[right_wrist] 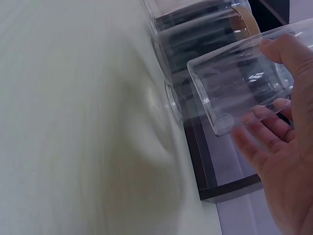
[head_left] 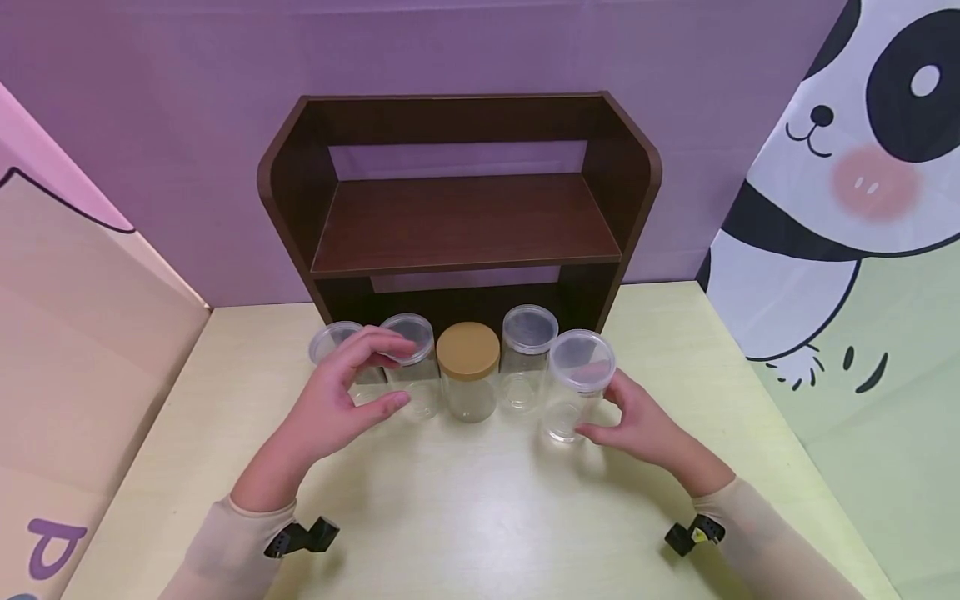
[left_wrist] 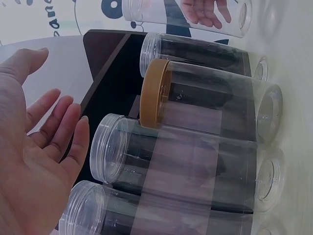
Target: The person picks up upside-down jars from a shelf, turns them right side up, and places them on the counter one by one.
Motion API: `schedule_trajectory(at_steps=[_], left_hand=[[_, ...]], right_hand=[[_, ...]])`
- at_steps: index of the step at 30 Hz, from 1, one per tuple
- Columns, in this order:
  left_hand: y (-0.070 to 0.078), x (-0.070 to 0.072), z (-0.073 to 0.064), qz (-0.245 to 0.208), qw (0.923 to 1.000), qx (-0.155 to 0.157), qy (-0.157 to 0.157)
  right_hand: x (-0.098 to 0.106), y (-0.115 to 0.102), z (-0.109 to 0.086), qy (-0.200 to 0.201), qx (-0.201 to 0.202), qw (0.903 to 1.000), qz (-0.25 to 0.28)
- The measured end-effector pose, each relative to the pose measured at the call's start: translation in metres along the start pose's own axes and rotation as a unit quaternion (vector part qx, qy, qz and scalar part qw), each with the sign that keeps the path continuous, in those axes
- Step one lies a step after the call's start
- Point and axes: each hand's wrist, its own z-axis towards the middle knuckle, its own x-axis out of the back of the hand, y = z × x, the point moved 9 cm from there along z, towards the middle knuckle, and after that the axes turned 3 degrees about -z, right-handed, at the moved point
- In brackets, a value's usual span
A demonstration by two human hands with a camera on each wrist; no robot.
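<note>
Between the thumb and fingers of my right hand (head_left: 637,421) is a clear jar (head_left: 573,404) with a translucent lid. In the right wrist view this jar (right_wrist: 234,78) stands apart from the table, its base lifted. My left hand (head_left: 348,396) hovers before the two leftmost clear jars, fingers loosely bent and holding nothing. One of those jars (head_left: 420,392) shows beyond its thumb; the outermost jar (head_left: 326,340) is partly hidden by the hand. A jar with a tan lid (head_left: 468,354) stands mid-row, with another clear jar (head_left: 525,367) to its right.
A dark brown two-tier shelf (head_left: 465,221) stands behind the jars against a purple backdrop (head_left: 465,50). The pale wooden table (head_left: 480,517) extends in front. Printed panels flank it, the right one showing a panda (head_left: 862,150).
</note>
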Motion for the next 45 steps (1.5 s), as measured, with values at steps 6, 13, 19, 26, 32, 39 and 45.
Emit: schedule_trajectory(at_steps=[6, 13, 19, 26, 32, 39, 45], left_hand=[[-0.001, 0.001, 0.000, -0.007, 1.0000, 0.007, 0.003], [-0.002, 0.003, -0.001, -0.008, 0.9999, 0.008, 0.007], [-0.001, 0.004, -0.001, -0.009, 0.9999, 0.007, 0.009], [-0.001, 0.005, -0.001, -0.005, 0.9998, 0.013, 0.011], [-0.002, 0.004, -0.001, -0.007, 0.9998, 0.012, 0.011], [0.000, 0.003, 0.000, -0.008, 0.9999, 0.006, 0.010], [-0.001, 0.002, -0.001, -0.006, 0.9999, 0.009, 0.008]], right_hand=[[0.006, 0.009, 0.004, 0.023, -0.005, 0.9997, -0.011], [0.010, 0.025, 0.011, 0.048, -0.030, 0.9984, -0.005], [0.012, 0.037, 0.018, 0.073, -0.039, 0.9965, -0.012], [0.015, 0.045, 0.022, 0.096, -0.045, 0.9944, -0.002], [0.015, 0.049, 0.024, 0.101, -0.053, 0.9934, 0.010], [0.011, 0.061, 0.023, 0.101, -0.075, 0.9916, 0.029], [0.007, 0.067, 0.022, 0.094, -0.095, 0.9906, 0.032]])
